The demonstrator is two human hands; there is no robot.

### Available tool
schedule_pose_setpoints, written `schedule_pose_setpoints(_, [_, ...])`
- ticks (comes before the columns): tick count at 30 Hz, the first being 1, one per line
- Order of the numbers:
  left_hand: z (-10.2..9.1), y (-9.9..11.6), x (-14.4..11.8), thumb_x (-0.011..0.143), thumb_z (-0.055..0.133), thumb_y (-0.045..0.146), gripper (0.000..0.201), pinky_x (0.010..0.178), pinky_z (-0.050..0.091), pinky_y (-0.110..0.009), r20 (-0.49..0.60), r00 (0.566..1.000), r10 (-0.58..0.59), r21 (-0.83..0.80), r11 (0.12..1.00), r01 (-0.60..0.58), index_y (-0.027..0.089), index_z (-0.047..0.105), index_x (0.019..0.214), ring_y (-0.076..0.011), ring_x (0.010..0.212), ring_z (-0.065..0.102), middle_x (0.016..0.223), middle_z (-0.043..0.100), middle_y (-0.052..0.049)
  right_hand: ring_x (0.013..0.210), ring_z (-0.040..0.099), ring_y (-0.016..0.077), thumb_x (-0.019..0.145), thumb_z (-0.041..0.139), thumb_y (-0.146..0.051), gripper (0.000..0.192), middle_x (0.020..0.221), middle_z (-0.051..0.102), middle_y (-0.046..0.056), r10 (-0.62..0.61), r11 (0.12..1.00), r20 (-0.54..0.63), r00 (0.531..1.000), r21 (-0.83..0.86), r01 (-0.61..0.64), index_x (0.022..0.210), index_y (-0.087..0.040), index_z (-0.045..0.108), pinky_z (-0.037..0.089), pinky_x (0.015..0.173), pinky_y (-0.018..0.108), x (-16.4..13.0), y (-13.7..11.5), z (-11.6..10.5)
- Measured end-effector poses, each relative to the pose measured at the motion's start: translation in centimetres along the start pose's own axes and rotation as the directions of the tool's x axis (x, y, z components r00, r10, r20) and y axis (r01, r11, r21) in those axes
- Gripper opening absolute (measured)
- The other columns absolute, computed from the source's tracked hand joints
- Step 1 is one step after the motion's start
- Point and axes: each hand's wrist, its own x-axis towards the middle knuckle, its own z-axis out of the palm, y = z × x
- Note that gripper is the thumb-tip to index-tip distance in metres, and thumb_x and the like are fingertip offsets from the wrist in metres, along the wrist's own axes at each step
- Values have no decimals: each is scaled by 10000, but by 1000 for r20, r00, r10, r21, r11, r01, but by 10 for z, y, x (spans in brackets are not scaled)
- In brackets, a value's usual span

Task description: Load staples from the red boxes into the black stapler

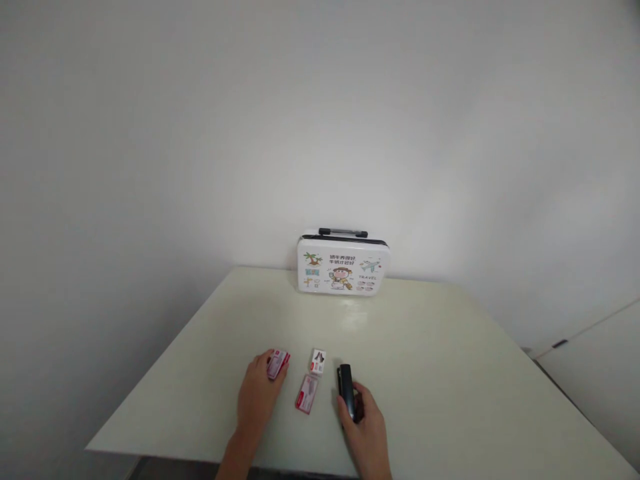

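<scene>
My left hand (259, 390) is closed round a small pink and red box (277, 364) on the left part of the table. Between my hands lies a similar pink and red box (307, 393), its label facing up. Just beyond that one is a smaller white and red box (318, 361) with a dark picture on it. My right hand (369, 427) grips a black stapler (346, 389), whose far end points away from me. My palm and fingers hide part of its near end.
A white carry case (343, 267) with cartoon prints and a black handle stands upright at the table's back edge, near the wall (345, 133). The pale table (425, 360) has its front edge close to me. At the right is a white panel (595, 353) with a dark fitting.
</scene>
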Motion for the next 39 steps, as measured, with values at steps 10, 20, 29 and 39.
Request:
schedule_pose_setpoints(10, [-23,-22,-15,959,519,488,431,994,429,-510,-79,997,-26,152,988,38,250,578,1314,-325,1130,584,1239,666,-89,744,624,218,881,637,-593,547,844,673,23,42,999,38,998,19,-43,1236,-177,606,483,692,298,1,2,1])
schedule_pose_setpoints(20, [8,40,-39,994,530,369,274,1039,423,-464,41,966,256,93,961,-259,305,670,1221,-274,1204,549,1255,613,-75,726,609,212,886,638,-571,554,797,622,-9,38,999,4,999,33,-38,1289,-195,573,486,681,300,1,3,6])
schedule_pose_setpoints(29, [29,53,-71,951,610,338,322,959,475,-437,168,954,249,25,966,-256,300,629,1270,-263,1129,590,1217,656,-54,1042,638,264,906,600,-355,289,1096,677,62,-214,952,69,974,-206,224,1170,-268,679,514,932,384,22,-6,-28])
schedule_pose_setpoints(39, [16,44,-82,944,623,375,592,1180,323,-560,326,828,456,32,870,-492,368,437,1506,-281,1409,442,1538,506,-28,1059,643,294,736,788,-355,208,992,743,42,-242,967,119,963,110,230,918,-258,756,208,1214,583,41,-63,27])
